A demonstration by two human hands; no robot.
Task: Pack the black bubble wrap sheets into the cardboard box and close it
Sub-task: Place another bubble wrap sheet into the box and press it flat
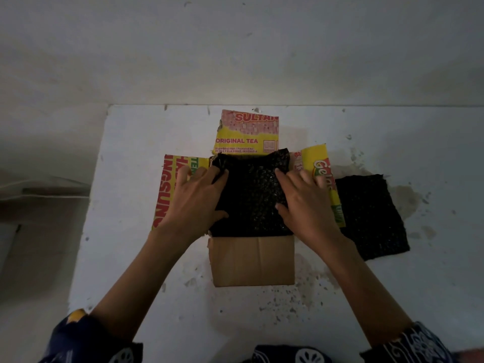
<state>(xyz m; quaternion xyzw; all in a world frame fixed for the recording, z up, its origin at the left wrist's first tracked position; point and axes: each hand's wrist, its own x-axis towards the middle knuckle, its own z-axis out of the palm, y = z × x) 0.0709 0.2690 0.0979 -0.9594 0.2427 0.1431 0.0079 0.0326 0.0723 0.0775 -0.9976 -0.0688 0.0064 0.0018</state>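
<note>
Near back edge of white table, toward middle: cardboard box standing open, all four flaps spread outward. Far flap yellow and red, printed "SULTAN" and "ORIGINAL TEA", tilted up toward white wall. Left flap yellow with big red lettering, lying flat out. Right flap yellow, red and green, angled outward. Near flap plain brown, inner side up, pointing toward table's front edge. Filling box mouth: black bubble wrap sheet, glossy bubbles visible, top corners riding up over box rim at far side. Left hand pressed palm-down on sheet's left side, fingers spread flat, fingertips at sheet's far-left corner, nothing gripped. Right hand same on sheet's right side, open flat, fingers spread, outer fingers overlapping right flap's inner edge, nothing gripped. Just beside box on right, partly under right flap: second black bubble wrap sheet, flat on table, not yet packed. Stained, chipped paint patches on table surface around that sheet and near box front. Dark blue patterned sleeves at bottom corners, forearms bare.
</note>
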